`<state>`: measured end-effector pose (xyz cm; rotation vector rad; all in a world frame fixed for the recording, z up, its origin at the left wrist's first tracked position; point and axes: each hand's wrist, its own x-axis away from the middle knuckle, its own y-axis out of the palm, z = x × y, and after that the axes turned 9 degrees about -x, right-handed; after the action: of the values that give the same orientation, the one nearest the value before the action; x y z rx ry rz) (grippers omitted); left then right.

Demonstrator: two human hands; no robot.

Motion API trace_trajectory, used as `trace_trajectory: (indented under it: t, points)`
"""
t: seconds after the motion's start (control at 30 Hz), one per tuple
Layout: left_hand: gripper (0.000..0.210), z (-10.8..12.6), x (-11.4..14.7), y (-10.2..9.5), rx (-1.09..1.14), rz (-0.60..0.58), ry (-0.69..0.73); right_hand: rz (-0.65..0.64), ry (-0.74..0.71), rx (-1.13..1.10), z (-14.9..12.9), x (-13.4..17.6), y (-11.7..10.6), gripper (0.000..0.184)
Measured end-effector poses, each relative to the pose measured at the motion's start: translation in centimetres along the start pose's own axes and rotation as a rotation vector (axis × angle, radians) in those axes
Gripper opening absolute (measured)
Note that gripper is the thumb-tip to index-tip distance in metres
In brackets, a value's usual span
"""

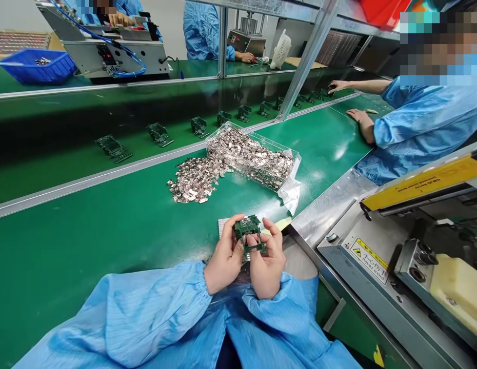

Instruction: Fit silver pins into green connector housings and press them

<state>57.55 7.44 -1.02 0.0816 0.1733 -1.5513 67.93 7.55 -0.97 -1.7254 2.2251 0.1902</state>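
A green circuit-board frame (247, 224) with an opening in its middle is held up near the table's front edge. My left hand (225, 256) grips its left side between thumb and fingers. My right hand (267, 259) is closed at its right side, fingertips reaching into the opening; whether they pinch a small part there is hidden. Beyond my hands lies a loose pile of small silvery metal parts (196, 179). Beside the pile, a clear plastic tray (296, 166) is full of the same parts, with a white torn sheet (290, 195) at its near end.
Several similar green boards (113, 147) stand in a row on the strip beyond the metal rail (146, 166). A co-worker's sleeve (415, 118) and hands are at the right. A machine with a warning label (371, 260) stands close on my right. A metal post (311, 61) rises behind the tray.
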Motion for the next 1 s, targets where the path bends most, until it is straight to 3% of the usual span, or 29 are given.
trace_trajectory:
  t: [0.4, 0.67, 0.77, 0.9, 1.0]
  points:
    - [0.033, 0.1, 0.2, 0.1, -0.045, 0.023, 0.071, -0.024, 0.054, -0.071, -0.1, -0.1, 0.3, 0.018]
    - [0.035, 0.5, 0.3, -0.1, 0.003, -0.025, 0.081, -0.065, 0.145, -0.285, 0.0, -0.5, -0.4, 0.023]
    - [0.036, 0.8, 0.1, -0.4, 0.046, -0.074, 0.038, -0.162, 0.147, -0.346, -0.2, -0.8, -1.9, 0.02]
    - [0.037, 1.5, 0.0, -0.8, 0.026, -0.16, -0.038, -0.396, -0.002, -0.175, -1.4, -1.4, -5.0, 0.059]
    - [0.037, 2.9, 0.4, -0.9, -0.029, -0.29, -0.025, -0.527, -0.107, -0.121, -2.5, -1.5, -7.3, 0.066]
